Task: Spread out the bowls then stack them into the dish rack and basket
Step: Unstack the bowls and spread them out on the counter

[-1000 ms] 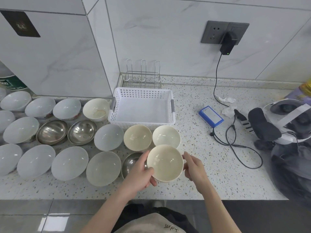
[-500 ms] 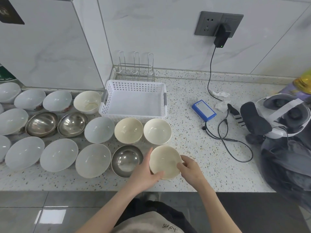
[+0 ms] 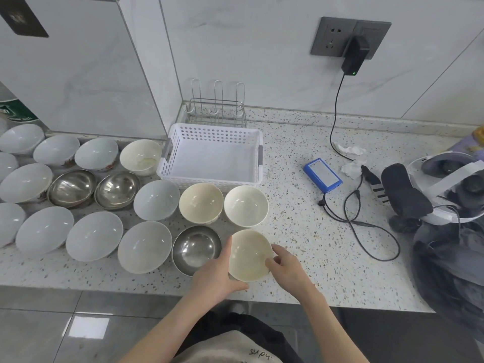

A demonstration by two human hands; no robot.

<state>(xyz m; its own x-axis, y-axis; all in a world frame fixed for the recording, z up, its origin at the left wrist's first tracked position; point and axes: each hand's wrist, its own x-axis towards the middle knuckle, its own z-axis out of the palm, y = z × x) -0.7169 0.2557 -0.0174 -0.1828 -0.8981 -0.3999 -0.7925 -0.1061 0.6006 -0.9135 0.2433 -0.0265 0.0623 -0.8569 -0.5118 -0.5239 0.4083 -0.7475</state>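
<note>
Left hand (image 3: 218,271): wrapped round the left side of the cream bowl (image 3: 248,254), thumb laid up along the rim, fingers curled under the near edge
Right hand (image 3: 284,265): fingertips curled and pinched on the right rim of the same bowl
Cream bowl: held by both hands at the front edge of the counter (image 3: 301,231); whether it is resting on the surface cannot be told
Steel bowl (image 3: 195,247): seen just left of the held bowl, partly covered by the left hand
Front row: pale bowls (image 3: 94,239) are laid out leftwards, rims up
Middle row: a beige bowl (image 3: 201,203) and a white bowl (image 3: 246,205) are set side by side; two more steel bowls (image 3: 116,189) further left
Basket (image 3: 212,155): white, perforated, placed just behind the middle row
Dish rack (image 3: 216,108): wire, set behind the basket in the wall corner
</note>
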